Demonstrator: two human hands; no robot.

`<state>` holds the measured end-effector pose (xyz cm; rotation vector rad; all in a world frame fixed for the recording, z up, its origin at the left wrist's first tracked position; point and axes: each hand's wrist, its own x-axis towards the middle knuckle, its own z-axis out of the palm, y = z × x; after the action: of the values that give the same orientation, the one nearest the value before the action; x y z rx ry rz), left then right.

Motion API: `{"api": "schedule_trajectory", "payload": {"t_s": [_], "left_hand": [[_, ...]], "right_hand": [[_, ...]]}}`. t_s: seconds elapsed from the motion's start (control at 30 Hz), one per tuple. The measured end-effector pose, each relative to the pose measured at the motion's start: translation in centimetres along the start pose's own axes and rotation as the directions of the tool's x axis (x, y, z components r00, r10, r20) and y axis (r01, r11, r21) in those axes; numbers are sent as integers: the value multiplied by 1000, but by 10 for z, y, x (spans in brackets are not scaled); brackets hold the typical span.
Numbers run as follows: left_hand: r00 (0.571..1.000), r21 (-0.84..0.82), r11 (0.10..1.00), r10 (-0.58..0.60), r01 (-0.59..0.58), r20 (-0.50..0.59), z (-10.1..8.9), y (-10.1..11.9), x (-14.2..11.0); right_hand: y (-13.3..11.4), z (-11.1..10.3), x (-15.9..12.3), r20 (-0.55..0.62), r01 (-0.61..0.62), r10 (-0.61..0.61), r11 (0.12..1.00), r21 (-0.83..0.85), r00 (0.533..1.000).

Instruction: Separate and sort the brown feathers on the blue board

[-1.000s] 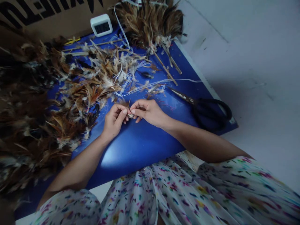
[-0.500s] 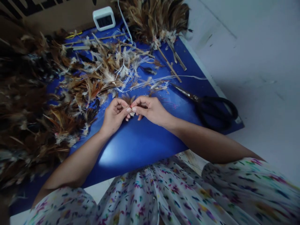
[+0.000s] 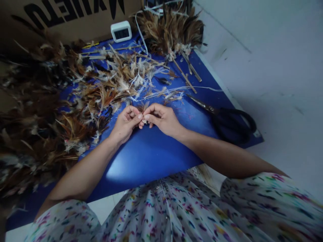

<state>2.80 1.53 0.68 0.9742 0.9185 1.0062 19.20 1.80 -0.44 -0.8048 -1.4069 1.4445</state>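
Above the blue board (image 3: 151, 148), my left hand (image 3: 127, 123) and my right hand (image 3: 163, 119) meet fingertip to fingertip. Both are pinched closed on a small bunch of brown feathers (image 3: 143, 107), whose pale quill ends (image 3: 145, 121) show below the fingers. A trace of red appears at the pinch, too fine to make out. Most of the bunch is hidden behind my hands. Just beyond them lie scattered brown and white feathers (image 3: 118, 82) and white plastic strips (image 3: 141, 90).
Black-handled scissors (image 3: 227, 122) lie at the right. Feather bundles on sticks (image 3: 174, 30) rest at the far edge, beside a white digital clock (image 3: 121, 31). A cardboard box (image 3: 75, 20) stands behind. More feathers (image 3: 32, 117) heap at the left.
My view has shifted slightly, showing more of the box. My hands stay together on the feather bunch, with only small finger movement; less red shows at the pinch.
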Motion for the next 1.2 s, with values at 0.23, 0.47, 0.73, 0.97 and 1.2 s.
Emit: {"api": "schedule_trajectory", "payload": {"t_s": [0.23, 0.47, 0.73, 0.97, 1.2], "left_hand": [[997, -3, 1000, -17, 17, 74, -5, 0, 1], [991, 54, 999, -5, -2, 133, -8, 0, 2], [985, 89, 996, -16, 1, 172, -10, 0, 2], [988, 78, 997, -7, -5, 155, -8, 0, 1], [992, 24, 999, 30, -33, 124, -5, -3, 0]], "right_hand": [[-1, -3, 2, 83, 182, -172, 975, -126, 982], [-4, -6, 2, 97, -16, 19, 999, -32, 995], [-7, -8, 1, 125, -178, 175, 984, 10, 977], [-8, -8, 1, 103, -198, 194, 979, 37, 976], [-7, -5, 1, 96, -219, 208, 968, 125, 973]]}}
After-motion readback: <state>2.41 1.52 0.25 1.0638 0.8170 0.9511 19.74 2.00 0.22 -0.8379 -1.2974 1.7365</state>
